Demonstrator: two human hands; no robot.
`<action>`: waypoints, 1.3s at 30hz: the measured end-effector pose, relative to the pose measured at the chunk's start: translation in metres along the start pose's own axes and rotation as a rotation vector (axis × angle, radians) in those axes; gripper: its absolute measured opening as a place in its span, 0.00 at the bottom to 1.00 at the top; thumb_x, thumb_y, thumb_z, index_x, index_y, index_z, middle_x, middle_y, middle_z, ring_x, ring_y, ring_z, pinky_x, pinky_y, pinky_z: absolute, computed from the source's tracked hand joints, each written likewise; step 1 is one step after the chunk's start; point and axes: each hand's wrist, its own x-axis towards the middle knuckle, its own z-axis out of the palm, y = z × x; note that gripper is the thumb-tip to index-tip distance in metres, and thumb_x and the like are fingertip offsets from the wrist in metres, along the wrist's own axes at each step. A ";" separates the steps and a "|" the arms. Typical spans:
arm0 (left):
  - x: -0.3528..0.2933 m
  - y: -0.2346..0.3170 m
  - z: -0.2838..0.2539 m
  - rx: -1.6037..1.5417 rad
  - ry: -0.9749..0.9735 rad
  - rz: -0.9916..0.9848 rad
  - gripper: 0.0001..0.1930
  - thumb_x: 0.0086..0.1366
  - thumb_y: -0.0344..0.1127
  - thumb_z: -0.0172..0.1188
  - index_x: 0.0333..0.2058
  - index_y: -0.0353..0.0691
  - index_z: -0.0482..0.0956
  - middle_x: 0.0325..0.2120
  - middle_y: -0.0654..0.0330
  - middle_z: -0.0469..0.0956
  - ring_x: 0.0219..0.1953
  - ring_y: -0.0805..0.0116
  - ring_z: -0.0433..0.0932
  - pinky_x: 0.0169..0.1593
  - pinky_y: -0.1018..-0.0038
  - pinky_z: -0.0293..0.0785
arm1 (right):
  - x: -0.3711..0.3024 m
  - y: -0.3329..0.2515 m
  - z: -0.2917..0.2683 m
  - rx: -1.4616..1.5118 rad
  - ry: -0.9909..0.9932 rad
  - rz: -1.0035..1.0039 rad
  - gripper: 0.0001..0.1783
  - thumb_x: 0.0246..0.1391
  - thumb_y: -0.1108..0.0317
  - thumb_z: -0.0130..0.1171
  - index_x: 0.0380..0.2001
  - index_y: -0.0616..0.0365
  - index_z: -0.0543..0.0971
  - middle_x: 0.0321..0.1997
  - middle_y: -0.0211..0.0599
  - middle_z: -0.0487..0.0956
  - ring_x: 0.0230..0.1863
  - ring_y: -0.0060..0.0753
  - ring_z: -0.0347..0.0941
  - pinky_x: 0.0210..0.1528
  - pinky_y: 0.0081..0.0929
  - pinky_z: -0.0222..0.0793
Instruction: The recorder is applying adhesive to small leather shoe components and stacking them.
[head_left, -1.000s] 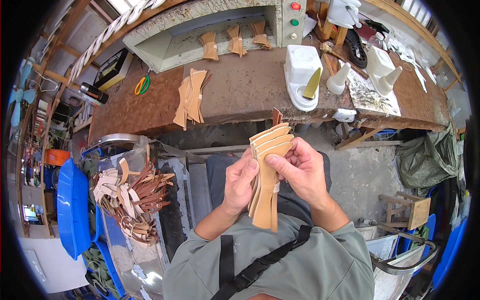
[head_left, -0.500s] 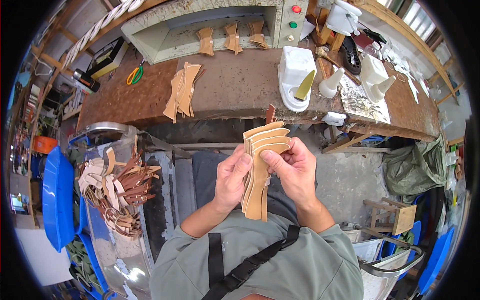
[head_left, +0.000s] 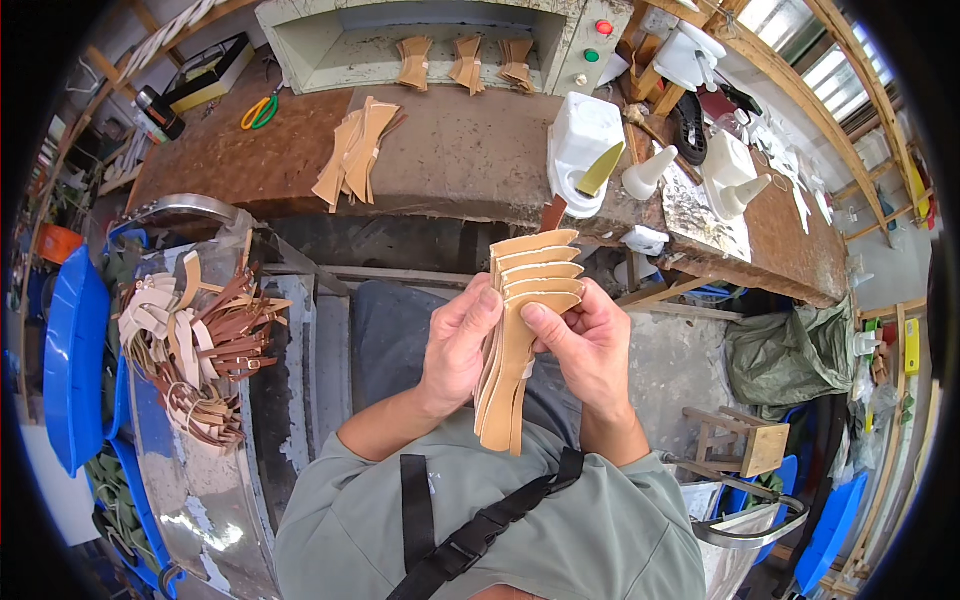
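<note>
Between my hands, in front of my chest, is a fanned stack of tan leather pieces, wide at the ends and narrower in the middle. Their upper edges lie stepped one behind another, and a dark brown strip pokes out behind the top. My left hand is closed on the stack's left side, its thumb along the edge. On the opposite side, my right hand grips it with the thumb pressed on the front piece. The fingers behind the stack are partly hidden.
Across the workbench lie a loose pile of similar pieces, scissors and a white glue pot. Several bundles stand in a grey metal box behind. Straps cover a stand on the left; a wooden stool is at right.
The stack's upper edges are spread a little wider, and its lower end has swung slightly left. Both hands keep their hold. The surroundings have shifted left in the picture.
</note>
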 end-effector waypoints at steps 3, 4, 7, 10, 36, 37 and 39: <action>0.002 -0.004 0.001 0.025 0.023 0.020 0.17 0.69 0.39 0.42 0.46 0.30 0.69 0.37 0.64 0.68 0.32 0.77 0.73 0.34 0.80 0.72 | -0.001 0.001 -0.001 0.013 0.009 0.017 0.08 0.52 0.72 0.59 0.34 0.63 0.73 0.29 0.28 0.77 0.26 0.11 0.70 0.26 0.11 0.67; 0.002 -0.005 0.000 0.022 0.025 0.016 0.17 0.69 0.39 0.42 0.46 0.30 0.69 0.37 0.64 0.68 0.32 0.77 0.73 0.34 0.80 0.72 | -0.001 0.000 -0.002 0.012 0.012 0.022 0.08 0.52 0.72 0.59 0.34 0.63 0.73 0.29 0.28 0.77 0.26 0.11 0.70 0.26 0.11 0.67; 0.006 -0.008 -0.005 0.015 0.001 0.004 0.17 0.69 0.40 0.42 0.46 0.30 0.69 0.37 0.64 0.68 0.32 0.77 0.73 0.35 0.80 0.72 | 0.005 0.001 -0.002 0.055 0.022 0.034 0.08 0.52 0.72 0.59 0.35 0.63 0.73 0.29 0.27 0.77 0.26 0.11 0.70 0.26 0.11 0.67; 0.014 -0.015 -0.008 -0.030 0.040 -0.036 0.17 0.69 0.39 0.43 0.46 0.29 0.69 0.37 0.63 0.68 0.32 0.76 0.73 0.35 0.80 0.71 | 0.012 0.006 -0.009 0.017 -0.017 0.025 0.10 0.53 0.71 0.58 0.37 0.63 0.73 0.30 0.26 0.77 0.27 0.11 0.70 0.27 0.11 0.67; 0.113 -0.016 -0.077 0.316 -0.022 -0.247 0.29 0.51 0.23 0.51 0.55 0.30 0.60 0.48 0.59 0.70 0.49 0.73 0.70 0.52 0.76 0.65 | 0.115 0.054 -0.075 -0.075 0.262 0.097 0.13 0.51 0.70 0.60 0.37 0.64 0.72 0.27 0.27 0.73 0.26 0.13 0.67 0.27 0.11 0.63; 0.117 -0.012 -0.084 0.291 -0.033 -0.284 0.30 0.50 0.23 0.52 0.55 0.30 0.60 0.48 0.58 0.70 0.49 0.73 0.70 0.53 0.75 0.65 | 0.127 0.057 -0.095 -0.162 0.387 -0.013 0.17 0.50 0.69 0.62 0.41 0.65 0.70 0.28 0.27 0.72 0.27 0.14 0.66 0.28 0.12 0.64; 0.130 -0.005 -0.095 0.260 -0.056 -0.322 0.30 0.50 0.24 0.52 0.55 0.30 0.60 0.49 0.58 0.70 0.49 0.72 0.70 0.53 0.75 0.64 | 0.159 0.062 -0.142 -0.407 0.551 -0.157 0.24 0.46 0.68 0.65 0.45 0.65 0.68 0.29 0.27 0.69 0.28 0.16 0.65 0.29 0.13 0.65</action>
